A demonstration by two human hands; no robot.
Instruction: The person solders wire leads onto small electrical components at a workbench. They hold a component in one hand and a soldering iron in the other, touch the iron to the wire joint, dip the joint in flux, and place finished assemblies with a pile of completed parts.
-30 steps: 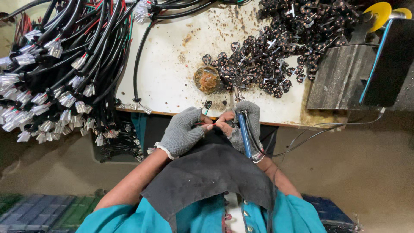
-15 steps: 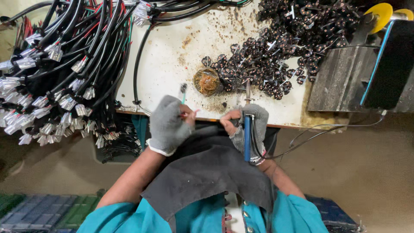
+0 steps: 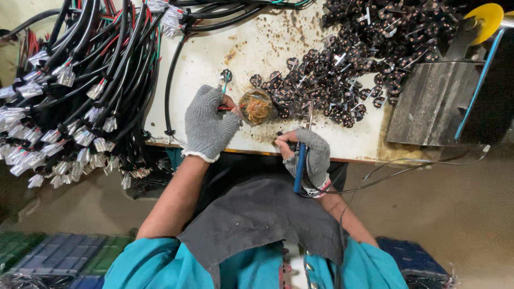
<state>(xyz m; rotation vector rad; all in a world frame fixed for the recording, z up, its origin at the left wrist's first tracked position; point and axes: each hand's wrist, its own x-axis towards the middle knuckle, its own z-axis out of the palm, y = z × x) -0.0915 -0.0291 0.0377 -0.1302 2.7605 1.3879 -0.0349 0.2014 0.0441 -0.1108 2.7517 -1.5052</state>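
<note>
My left hand (image 3: pixel 209 124), in a grey knit glove, pinches thin red and green wire ends (image 3: pixel 225 99) with a small black plug piece at their tip, right beside a small round tin of brownish paste (image 3: pixel 257 106). My right hand (image 3: pixel 310 155), also gloved, grips a soldering iron with a blue handle (image 3: pixel 300 167); its metal tip (image 3: pixel 309 115) points away from me over the white, stained table (image 3: pixel 203 59). A heap of small black plug parts (image 3: pixel 353 64) lies just beyond the tin.
A thick bundle of black cables with white connector ends (image 3: pixel 69 101) drapes over the table's left side. A grey metal block (image 3: pixel 428 101) with a yellow disc (image 3: pixel 484 21) stands at the right. A dark cloth (image 3: pixel 257 214) covers my lap.
My left hand moved up from the table's front edge to the paste tin, carrying the wire ends. My right hand with the iron stayed near the table edge.
</note>
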